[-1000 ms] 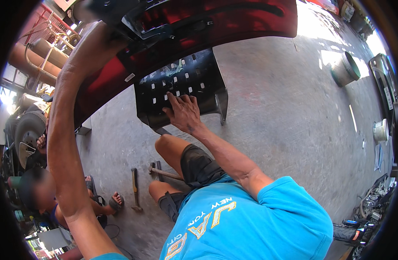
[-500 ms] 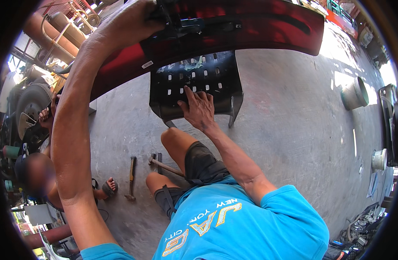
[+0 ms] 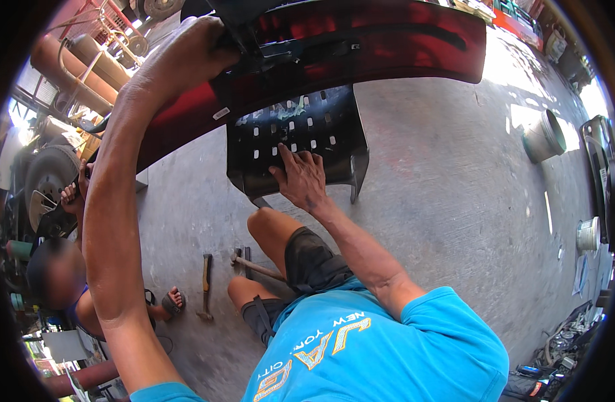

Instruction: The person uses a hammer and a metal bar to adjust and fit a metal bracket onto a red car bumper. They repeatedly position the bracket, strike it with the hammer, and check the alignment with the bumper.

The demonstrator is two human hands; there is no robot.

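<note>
My left hand (image 3: 200,50) reaches up to a curved red panel (image 3: 401,47) with black fittings, its fingers gripping near a dark bracket, partly in shadow. Below the panel stands a black seat (image 3: 337,161) with rows of slots, like a chair. My right hand (image 3: 300,174) lies on that seat with fingers apart and bent slightly, holding nothing. On the floor beside my knees are a yellow-handled hammer (image 3: 206,275), a wooden-handled hammer (image 3: 260,266) and a dark metal bar (image 3: 248,258).
A co-worker (image 3: 66,275) crouches at left, a hand (image 3: 69,194) on dark parts beside a wheel (image 3: 49,174). Gas cylinders (image 3: 73,74) are upper left. At right are a bucket (image 3: 545,137), a white pail (image 3: 587,234), a dark panel (image 3: 598,181) and piled parts (image 3: 562,342).
The view has shifted, so the panel and seat sit farther right in the picture. Both my hands keep much the same places on them.
</note>
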